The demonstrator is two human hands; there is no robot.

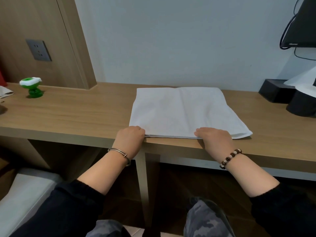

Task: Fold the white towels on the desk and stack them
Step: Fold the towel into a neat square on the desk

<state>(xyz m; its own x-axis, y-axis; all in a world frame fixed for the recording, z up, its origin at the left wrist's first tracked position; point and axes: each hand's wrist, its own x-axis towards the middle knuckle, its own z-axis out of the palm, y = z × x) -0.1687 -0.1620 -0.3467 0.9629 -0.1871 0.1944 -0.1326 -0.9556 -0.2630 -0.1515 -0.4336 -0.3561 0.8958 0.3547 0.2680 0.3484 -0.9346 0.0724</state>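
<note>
A white towel lies flat on the wooden desk, folded over once with two layers showing along its near edge. My left hand grips the near left corner of the towel at the desk's front edge, fingers curled over it. My right hand holds the near edge further right, with its fingers curled on the cloth. The near right corner lies free on the desk. Only this one towel is in view.
A green and white toy stands at the desk's left. Black boxes with white paper sit at the right, under a black monitor with cables. A wall socket is on the wooden panel. A desk leg stands between my knees.
</note>
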